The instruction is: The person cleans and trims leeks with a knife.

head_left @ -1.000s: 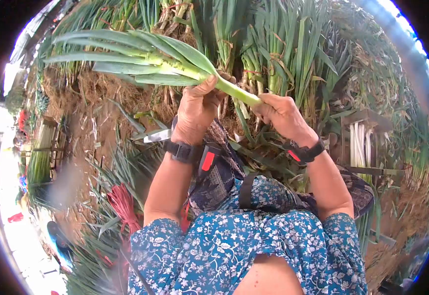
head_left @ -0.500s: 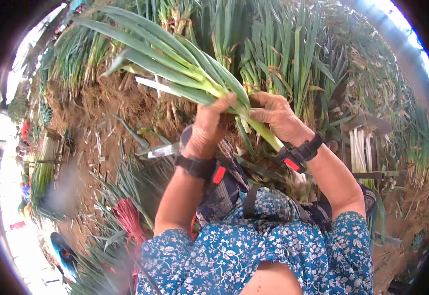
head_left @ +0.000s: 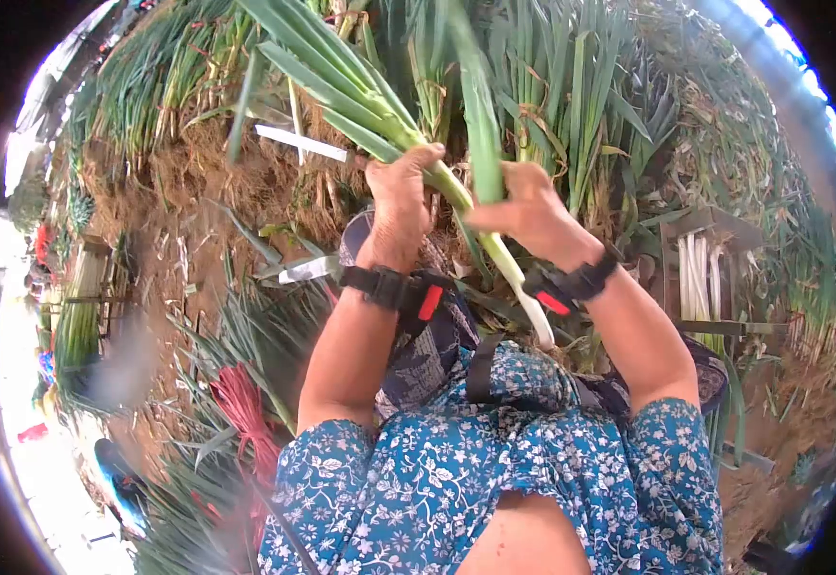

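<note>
Head view: upper centre, we judge left hand (head_left: 400,192) grips leek stalk (head_left: 502,255) to steady it, right hand (head_left: 533,216) clasping leaf (head_left: 481,125).

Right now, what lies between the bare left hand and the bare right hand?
In the head view, the long, pale green stalk slants through the gap, gripped by the left hand; a broad green leaf rises from the right hand.
</note>
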Action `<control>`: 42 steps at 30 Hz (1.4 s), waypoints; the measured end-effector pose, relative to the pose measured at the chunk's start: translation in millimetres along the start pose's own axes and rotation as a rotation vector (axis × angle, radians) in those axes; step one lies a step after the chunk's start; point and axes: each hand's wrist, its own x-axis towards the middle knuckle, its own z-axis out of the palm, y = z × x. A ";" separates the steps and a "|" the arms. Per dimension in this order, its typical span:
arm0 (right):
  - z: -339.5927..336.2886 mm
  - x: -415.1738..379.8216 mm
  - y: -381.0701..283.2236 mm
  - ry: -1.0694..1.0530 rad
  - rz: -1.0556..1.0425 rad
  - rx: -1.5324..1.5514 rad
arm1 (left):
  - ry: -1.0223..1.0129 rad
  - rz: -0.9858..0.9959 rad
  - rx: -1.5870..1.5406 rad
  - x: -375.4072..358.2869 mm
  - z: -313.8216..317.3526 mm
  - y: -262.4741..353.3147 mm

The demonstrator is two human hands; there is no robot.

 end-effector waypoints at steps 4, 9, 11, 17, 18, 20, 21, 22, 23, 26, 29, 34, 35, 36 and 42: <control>-64.9 -48.3 55.9 -0.023 -0.655 -0.777 | -0.025 -0.131 -0.070 -0.7 -19.4 20.9; -118.0 -135.8 175.0 -0.170 0.487 -0.662 | -0.115 -0.134 -0.138 -0.9 -41.5 29.3; -124.0 -149.1 203.7 -0.194 0.520 -0.781 | -0.155 -0.107 -0.153 -2.8 -41.2 31.8; -73.5 -83.9 72.5 0.156 0.074 -0.431 | -0.325 -0.072 -0.294 -5.1 -33.1 34.6; -60.3 -75.4 64.9 0.120 0.025 -0.300 | -0.336 -0.077 -0.299 -5.2 -31.5 33.0; -29.6 -62.0 45.2 0.095 -0.158 -0.494 | -0.350 -0.078 -0.306 -4.8 -31.8 31.9; -16.6 -57.6 38.3 0.078 -0.159 -0.618 | -0.332 -0.085 -0.323 -7.7 -28.2 33.2; -8.1 -54.7 37.8 0.049 -0.156 -0.734 | -0.321 -0.096 -0.370 -4.3 -30.8 28.3; -6.7 -52.9 42.0 0.029 -0.188 -0.675 | -0.319 -0.102 -0.365 -4.3 -31.5 27.8; -6.8 -48.3 52.0 -0.105 -0.105 -0.353 | -0.379 -0.106 -0.322 -6.4 -33.5 32.1; -13.0 -54.6 41.5 -0.287 0.234 0.117 | -0.507 -0.147 -0.298 -6.7 -35.2 34.2; -0.8 -59.2 46.4 -0.253 0.330 0.473 | -0.653 -0.191 -0.308 -4.9 -32.5 35.0; 2.2 -58.6 46.8 -0.235 0.349 0.474 | -0.680 -0.175 -0.300 -4.6 -31.6 35.3; 4.1 -58.9 46.8 -0.213 0.368 0.476 | -0.709 -0.170 -0.306 -5.6 -31.2 36.2; 3.3 -58.5 71.4 -0.252 0.663 0.397 | -0.886 -0.224 -0.415 -13.9 -25.0 39.8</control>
